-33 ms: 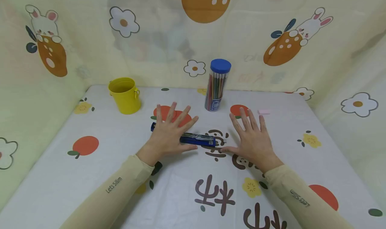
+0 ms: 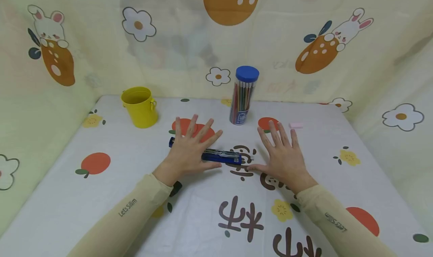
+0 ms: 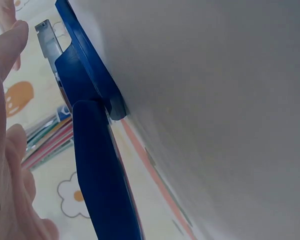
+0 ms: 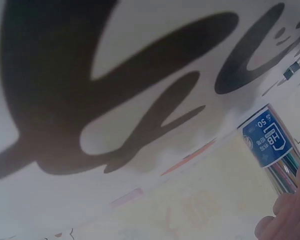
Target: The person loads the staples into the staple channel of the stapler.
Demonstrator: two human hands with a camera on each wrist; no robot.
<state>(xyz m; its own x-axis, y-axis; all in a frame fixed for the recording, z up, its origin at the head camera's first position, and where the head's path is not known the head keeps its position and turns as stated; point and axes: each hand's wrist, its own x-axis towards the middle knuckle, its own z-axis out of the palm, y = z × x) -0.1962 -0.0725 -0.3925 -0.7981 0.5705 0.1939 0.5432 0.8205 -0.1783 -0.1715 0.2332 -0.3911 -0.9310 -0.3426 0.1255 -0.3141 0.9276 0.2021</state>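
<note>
A blue stapler (image 2: 224, 157) with a metal upper part lies across the middle of the table. Over its left part is my left hand (image 2: 187, 151), fingers spread and straight, hiding that stretch; whether it touches the stapler I cannot tell. In the left wrist view the blue stapler (image 3: 100, 165) shows large beside the fingers (image 3: 15, 165). My right hand (image 2: 285, 157) is spread flat right of the stapler's end, holding nothing. Beyond the hands stands a clear tube of pencils (image 2: 241, 99) with a blue lid, its label (image 4: 267, 137) visible in the right wrist view.
A yellow bucket (image 2: 140, 108) stands at the back left of the table (image 2: 135, 148). A small pink block (image 2: 296, 125) lies beyond my right hand. Printed curtains (image 2: 176, 53) hang behind the table and at both sides.
</note>
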